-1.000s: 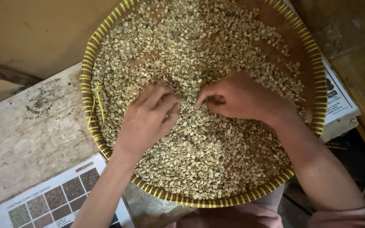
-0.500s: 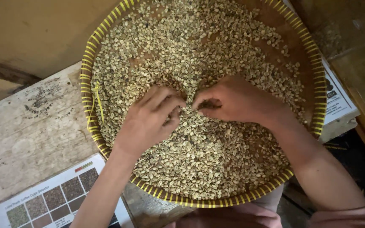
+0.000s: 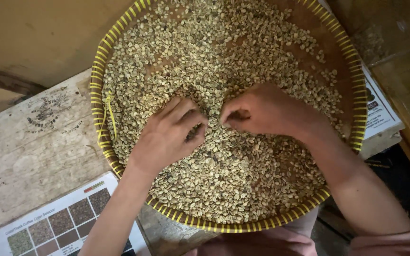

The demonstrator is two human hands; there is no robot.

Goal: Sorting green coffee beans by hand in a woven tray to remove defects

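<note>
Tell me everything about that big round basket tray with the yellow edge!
The basket tray is wide, round and shallow, woven, with a rim wrapped in yellow and dark stripes. A loose yellow strand hangs inside its left edge. Its brown bottom shows at the top right. Pale greenish beans cover most of it. It lies flat on a worn wooden table, its near edge sticking out past it. The left hand and right hand rest on the beans in the middle, fingers curled.

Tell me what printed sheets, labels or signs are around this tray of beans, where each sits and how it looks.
Colour chart sheet: lower left on the wooden table, white rectangle with green-to-brown bean swatches.
Printed sheet: right, partly under the tray's rim, white with small dark pictures.
Ink stamp: left on the tabletop, faded, dark, roundish.
</note>
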